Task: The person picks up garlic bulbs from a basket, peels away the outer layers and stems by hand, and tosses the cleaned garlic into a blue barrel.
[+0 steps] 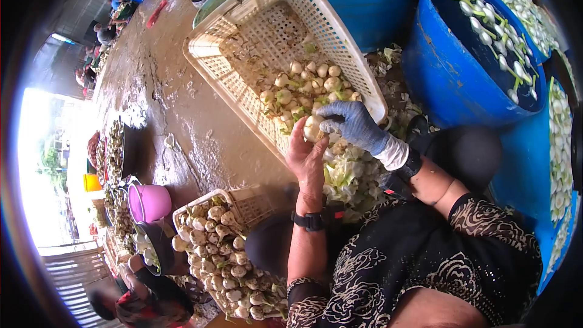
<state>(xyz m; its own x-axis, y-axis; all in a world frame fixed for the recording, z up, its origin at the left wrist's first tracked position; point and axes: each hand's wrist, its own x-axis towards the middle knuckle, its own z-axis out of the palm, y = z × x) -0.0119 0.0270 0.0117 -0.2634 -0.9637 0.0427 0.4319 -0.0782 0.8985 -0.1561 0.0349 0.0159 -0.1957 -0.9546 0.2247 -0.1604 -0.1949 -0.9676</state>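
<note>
My bare left hand [306, 155] holds a white onion bulb [313, 128] over the near end of a cream plastic crate [209, 48]. My right hand [357, 126], in a blue-grey glove, is closed with its fingertips against the bulb. Whether a small tool is inside that hand is hidden. Below my hands, several onion bulbs [306, 82] with short stems lie in the crate among bits of skin. A heap of pale green peeled leaves [346, 176] lies beneath my wrists.
A second crate [249, 203] heaped with unpeeled onions stands to my left. On the right is a blue barrel [419, 54] with peeled onions floating in water. A pink bucket [149, 201] and another person [146, 294] are at the lower left. The floor [194, 140] is wet.
</note>
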